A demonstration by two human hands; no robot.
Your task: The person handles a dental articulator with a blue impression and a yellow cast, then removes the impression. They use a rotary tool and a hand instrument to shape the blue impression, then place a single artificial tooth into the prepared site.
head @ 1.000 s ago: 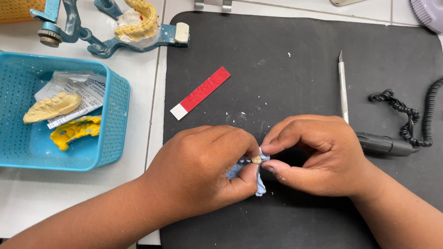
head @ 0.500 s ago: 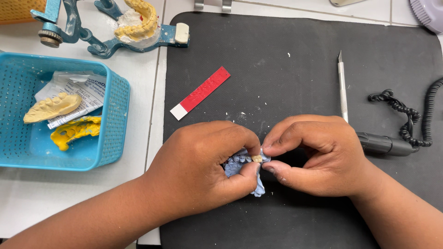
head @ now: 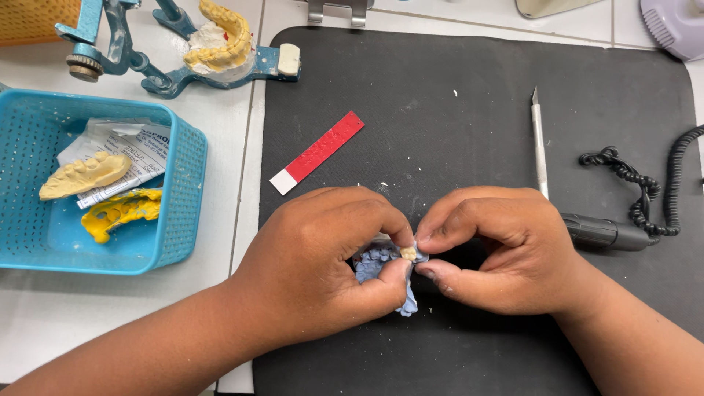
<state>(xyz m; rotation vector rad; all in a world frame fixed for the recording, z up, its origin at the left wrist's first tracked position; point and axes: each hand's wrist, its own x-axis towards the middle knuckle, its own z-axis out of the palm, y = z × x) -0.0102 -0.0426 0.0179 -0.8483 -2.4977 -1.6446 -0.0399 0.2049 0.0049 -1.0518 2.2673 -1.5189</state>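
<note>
Item: small cream tooth-shaped piece (head: pixel 408 253), seated in a lump of blue-grey putty-like material (head: pixel 375 265), both held low over the black work mat (head: pixel 455 132), centre front. Left hand (head: pixel 323 268): curled around the blue lump, thumb and forefinger pinching it from the left, knuckles up, wrist coming in from the lower left. Right hand (head: pixel 499 253): thumb and forefinger closed on the cream piece from the right, remaining fingers tucked under, forearm entering from the lower right. The fingertips of both hands meet at the piece. Handling note, as a judgement: the piece is tiny and the lump soft, so the work looks best done with light, even fingertip pressure, the left hand bracing while the right steadies the piece, both kept close to the mat so a slip drops it only a short way. Nearby on the mat: red-and-white strip (head: pixel 317 152), slim scalpel-like knife (head: pixel 540 139), dark handpiece with coiled cord (head: pixel 609 231). Left of the mat: blue perforated basket (head: pixel 183 191) holding cream and yellow dental casts and papers; above it, a blue metal articulator (head: pixel 169 51) carrying a yellow cast.
</note>
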